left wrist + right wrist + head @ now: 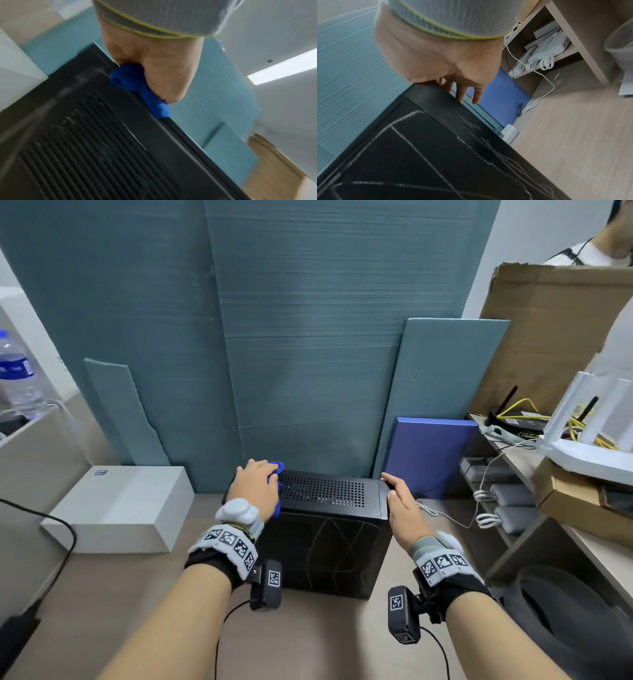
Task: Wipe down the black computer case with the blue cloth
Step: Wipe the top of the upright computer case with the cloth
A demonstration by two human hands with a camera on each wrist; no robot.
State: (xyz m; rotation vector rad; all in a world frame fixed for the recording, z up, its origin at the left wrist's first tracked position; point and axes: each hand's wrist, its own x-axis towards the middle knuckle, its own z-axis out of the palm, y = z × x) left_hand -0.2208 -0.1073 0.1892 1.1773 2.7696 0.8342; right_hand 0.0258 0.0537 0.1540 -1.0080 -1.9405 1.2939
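Observation:
The black computer case (325, 553) stands on the floor against teal boards, with a perforated top and chalk-like scribbles on its front (419, 155). My left hand (255, 484) sits on the top's far left corner, holding the bunched blue cloth (275, 467) against the case. In the left wrist view the cloth (137, 83) bulges from under the palm (154, 60) along the case's edge (102, 148). My right hand (400, 501) rests on the top right edge, thumb on top. Its straight fingers (476, 96) hang down the right side.
A white box (120, 508) lies left of the case and a blue flat box (431, 453) leans behind it on the right. Shelves with adapters and cables (507, 498), a power strip (509, 133) and a grey bin (565, 611) crowd the right. Another person (613, 237) is at top right.

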